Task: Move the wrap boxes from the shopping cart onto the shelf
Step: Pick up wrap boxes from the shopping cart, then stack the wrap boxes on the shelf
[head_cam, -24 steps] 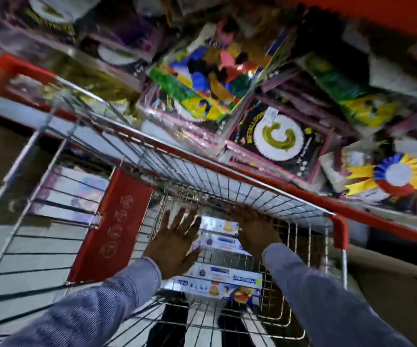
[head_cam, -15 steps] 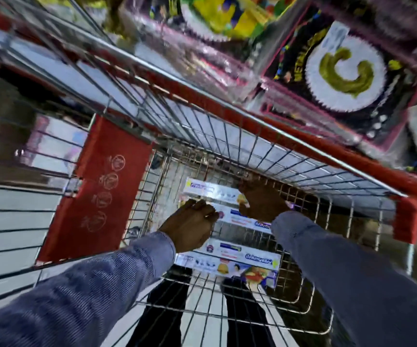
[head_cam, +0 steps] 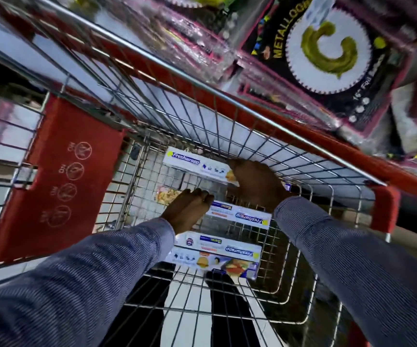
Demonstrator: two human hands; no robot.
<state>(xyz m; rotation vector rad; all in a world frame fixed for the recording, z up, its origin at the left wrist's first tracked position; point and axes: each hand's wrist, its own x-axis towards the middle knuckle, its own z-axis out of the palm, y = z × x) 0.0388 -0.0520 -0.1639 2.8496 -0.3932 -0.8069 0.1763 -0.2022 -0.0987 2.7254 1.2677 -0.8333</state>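
Several white-and-blue wrap boxes lie on the wire floor of the shopping cart point(head_cam: 300, 144). My right hand point(head_cam: 255, 184) is closed over the right end of the far wrap box point(head_cam: 192, 165). My left hand point(head_cam: 187, 211) lies with curled fingers across the left part of the middle wrap box point(head_cam: 242, 216). Its printed left end shows beyond my fingers. A near wrap box point(head_cam: 217, 256) rests untouched close to my body, apparently with another against it. Both sleeves are blue-grey.
A red plastic seat flap point(head_cam: 59, 179) stands at the cart's left end. The red shelf edge point(head_cam: 352, 151) runs just beyond the cart's far side, with packaged party goods point(head_cam: 327, 53) above it. My dark trouser legs point(head_cam: 227, 311) show under the cart floor.
Both hands reached down into the cart. The left hand went from spread fingers to curled over the middle box; the right closed on the far box's end. The view tilted down and closer.
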